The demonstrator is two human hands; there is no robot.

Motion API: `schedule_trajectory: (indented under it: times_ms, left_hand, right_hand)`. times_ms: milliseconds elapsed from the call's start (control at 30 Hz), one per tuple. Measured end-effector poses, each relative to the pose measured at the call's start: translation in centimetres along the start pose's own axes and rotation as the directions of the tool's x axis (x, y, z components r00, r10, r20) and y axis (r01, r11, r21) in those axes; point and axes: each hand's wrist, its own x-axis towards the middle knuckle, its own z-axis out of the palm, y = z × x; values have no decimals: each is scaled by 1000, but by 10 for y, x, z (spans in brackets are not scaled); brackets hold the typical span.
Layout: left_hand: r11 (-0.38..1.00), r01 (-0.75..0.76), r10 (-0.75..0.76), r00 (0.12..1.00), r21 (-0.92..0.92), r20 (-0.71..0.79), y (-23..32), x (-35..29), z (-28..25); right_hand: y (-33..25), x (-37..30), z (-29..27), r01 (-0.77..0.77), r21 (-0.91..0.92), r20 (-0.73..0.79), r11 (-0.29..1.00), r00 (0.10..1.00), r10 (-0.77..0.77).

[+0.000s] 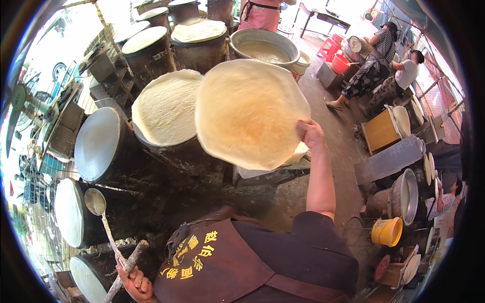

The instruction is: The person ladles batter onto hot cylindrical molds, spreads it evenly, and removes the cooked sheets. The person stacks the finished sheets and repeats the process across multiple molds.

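My right hand [311,134], raised ahead of me, pinches the right edge of a large, thin, round pancake [250,113]. The sheet is browned in the middle and partly hides a round griddle behind it, which bears a pale pancake [169,106]. Down at the lower left, my left hand [135,287] is closed round a long-handled ladle [95,201] and a rough wooden stick [132,260]. The ladle's bowl points up and away, near another griddle with a white batter sheet [69,213]. Between these griddles, one grey griddle top [98,144] is bare.
More drum-shaped griddles with pale sheets [144,40] stand at the far left. A big metal basin [265,46] of batter is ahead. At right are a yellow bucket [386,231], boards and a tilted basin [405,196]. Two co-workers [384,48] stand at the far right.
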Motion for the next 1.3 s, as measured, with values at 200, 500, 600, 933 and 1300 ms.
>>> schedule_trajectory:
  times_ms: [200,500,600,933,1300]
  left_hand:
    - [1000,-14,14,1000,-24,12,-29,16,58]
    - [978,-85,80,996,-193,-35,-48,25,88]
    - [947,-316,314,948,-61,-44,-61,4,107]
    - [984,-147,153,987,-104,49,-58,13,91]
    - [960,-279,277,957,-18,-86,-33,-10,57]
  right_hand:
    - [77,54,-122,-165,290,-273,943,930,247]
    - [160,92,-177,-332,-487,-663,808,742,-95]
    - [77,36,-65,-416,-844,-529,337,544,-652]
    - [140,1,313,773,-613,583,162,581,-569]
    - [222,10,539,614,-787,539,58,730,-420]
